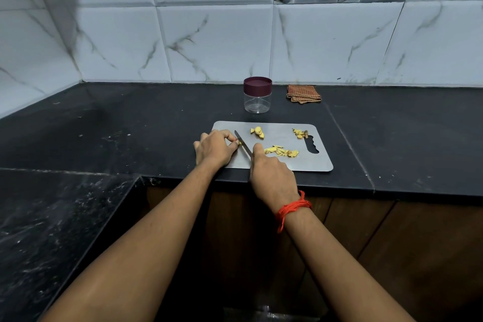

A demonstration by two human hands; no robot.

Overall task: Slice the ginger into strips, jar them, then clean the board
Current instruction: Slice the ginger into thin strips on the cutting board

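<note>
At the left end of the flat grey rectangular metal cutting board (287, 163), the left hand (214, 149) bends its fingers down over a small yellow ginger piece (238, 142) and pinches it against the board. Only a sliver of it shows past the fingertips. Just to the right of those fingertips lies the slim steel blade of a small knife (243, 145), slanting away and to the left, with its tip beyond the knuckles. The right hand (271, 172) is wrapped around the knife's handle, which is hidden inside the fist. Whether the edge is in the ginger piece or only beside it cannot be told. A bundle of red thread (292, 208) circles the right wrist.

Directly right of the knife hand, a loose heap of pale yellow ginger strips (282, 151) lies on the board. Beyond the blade, farther from the person, sits a peeled, knobbly yellow ginger chunk (258, 132), apart from both hands. Farther right, next to the board's wavy handle slot, is a small heap of brownish-yellow ginger trimmings (300, 133).

Past the board's far edge, well beyond both hands, a clear round plastic jar (257, 102) with a maroon lid stands upright and closed on the black stone counter (156, 125). To the right of the jar lies a folded brown checked cloth (303, 93), near the tiled wall.
</note>
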